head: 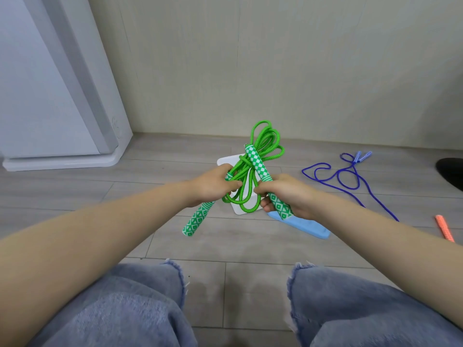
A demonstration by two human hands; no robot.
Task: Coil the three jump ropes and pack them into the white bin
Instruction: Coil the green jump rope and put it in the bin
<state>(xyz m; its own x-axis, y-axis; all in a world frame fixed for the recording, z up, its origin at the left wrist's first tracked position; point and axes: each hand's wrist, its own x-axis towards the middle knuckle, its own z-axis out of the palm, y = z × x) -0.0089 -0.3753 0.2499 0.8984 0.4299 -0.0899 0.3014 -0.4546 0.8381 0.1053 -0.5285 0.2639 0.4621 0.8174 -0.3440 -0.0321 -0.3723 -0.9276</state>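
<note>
1. Leftmost, a white appliance (50, 96) stands against the wall on the grey plank floor (175, 236).
2. Next, the left hand (213, 186) has its fingers curled round one green-and-white patterned handle (196, 220) of the green jump rope (253, 171); the handle's free end points down and toward the person.
3. The rope's cord is gathered in several loops between the two hands, bunched at the middle and fanning upward above them.
4. Behind the loops sits the white bin (229, 161), on the floor, mostly hidden by the hands and rope; what it contains cannot be told.
5. The right hand (285, 196) grips the second patterned handle (258, 164), which tilts up and away, its top end among the loops.
6. Just under the right hand a light blue lid (308, 229) lies flat on the floor, beside the bin.
7. Further right, the blue jump rope (350, 179) lies uncoiled on the floor, its two handles side by side at the far end.
8. Near the right edge, an orange handle (444, 227) lies on the floor, well apart from the bin.
9. At the bottom, both knees in denim (125, 309) frame the floor.
</note>
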